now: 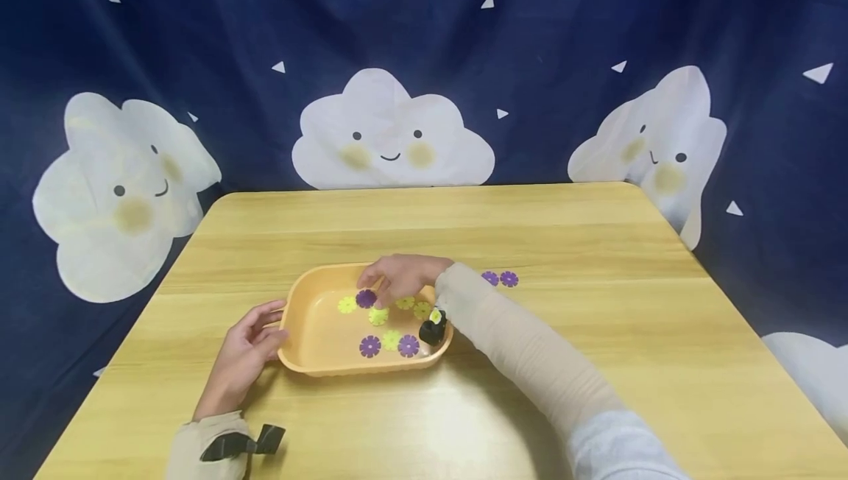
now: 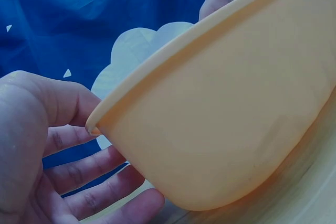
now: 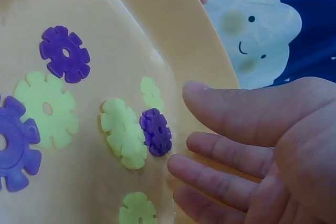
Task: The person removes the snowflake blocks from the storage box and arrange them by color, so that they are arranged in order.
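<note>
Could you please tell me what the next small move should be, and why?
I would probably move the right hand from over the tray toward the two purple pieces on the table: its fingers look empty, other purple pieces and yellow-green pieces lie in the tray, and the left hand holds the rim.

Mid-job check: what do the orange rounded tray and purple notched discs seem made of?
Orange rounded-rectangular tray: looks like smooth moulded plastic, mildly glossy, given the pale light streak inside.
Purple notched discs: probably plastic, going by uniform colour and clean-cut notches; finish perhaps satin.
</note>
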`<action>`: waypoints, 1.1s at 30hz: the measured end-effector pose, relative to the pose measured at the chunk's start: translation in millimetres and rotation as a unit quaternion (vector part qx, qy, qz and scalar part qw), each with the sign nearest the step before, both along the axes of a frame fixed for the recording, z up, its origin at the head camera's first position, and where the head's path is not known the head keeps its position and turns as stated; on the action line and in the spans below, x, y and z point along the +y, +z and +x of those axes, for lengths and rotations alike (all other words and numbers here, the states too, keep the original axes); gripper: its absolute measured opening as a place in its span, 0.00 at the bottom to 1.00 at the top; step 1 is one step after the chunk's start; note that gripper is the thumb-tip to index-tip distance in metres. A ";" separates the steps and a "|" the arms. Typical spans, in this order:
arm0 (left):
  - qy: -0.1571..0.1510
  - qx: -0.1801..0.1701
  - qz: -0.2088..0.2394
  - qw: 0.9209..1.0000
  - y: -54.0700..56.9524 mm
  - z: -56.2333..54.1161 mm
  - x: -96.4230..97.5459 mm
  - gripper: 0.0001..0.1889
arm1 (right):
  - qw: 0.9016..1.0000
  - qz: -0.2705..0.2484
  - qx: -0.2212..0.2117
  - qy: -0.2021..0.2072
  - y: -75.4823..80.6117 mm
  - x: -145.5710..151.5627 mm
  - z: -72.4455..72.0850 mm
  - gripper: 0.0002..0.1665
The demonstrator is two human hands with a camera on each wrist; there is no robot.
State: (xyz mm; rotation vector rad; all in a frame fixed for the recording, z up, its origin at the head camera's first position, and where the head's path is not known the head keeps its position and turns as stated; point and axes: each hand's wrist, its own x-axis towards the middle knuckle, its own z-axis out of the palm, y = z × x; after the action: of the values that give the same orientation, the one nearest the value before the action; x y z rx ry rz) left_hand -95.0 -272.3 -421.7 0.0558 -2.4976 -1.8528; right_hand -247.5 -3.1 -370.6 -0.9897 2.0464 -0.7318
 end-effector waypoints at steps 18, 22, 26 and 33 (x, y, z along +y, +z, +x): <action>-0.008 -0.020 0.018 1.000 1.1 -3.0 4.1 0.26 | 0.998 0.056 0.027 0.033 -7.7 -10.3 0.3 0.33; -0.005 -0.016 0.024 1.000 1.3 -2.6 4.9 0.25 | 0.998 0.045 0.031 0.035 -11.4 -12.1 0.2 0.31; -0.002 -0.010 0.025 1.000 1.5 -1.7 4.7 0.25 | 0.998 0.037 0.038 0.045 -13.6 -14.5 -0.2 0.29; 0.003 -0.006 0.022 1.000 2.2 0.3 2.9 0.25 | 0.996 0.033 0.049 0.060 -14.8 -19.7 -0.5 0.25</action>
State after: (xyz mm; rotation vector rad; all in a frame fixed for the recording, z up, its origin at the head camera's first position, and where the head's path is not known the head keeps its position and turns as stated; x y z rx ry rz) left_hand -94.7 -269.4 -419.5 0.0751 -2.4603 -1.9114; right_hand -248.0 -22.8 -385.4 -1.1194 2.0602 -0.5605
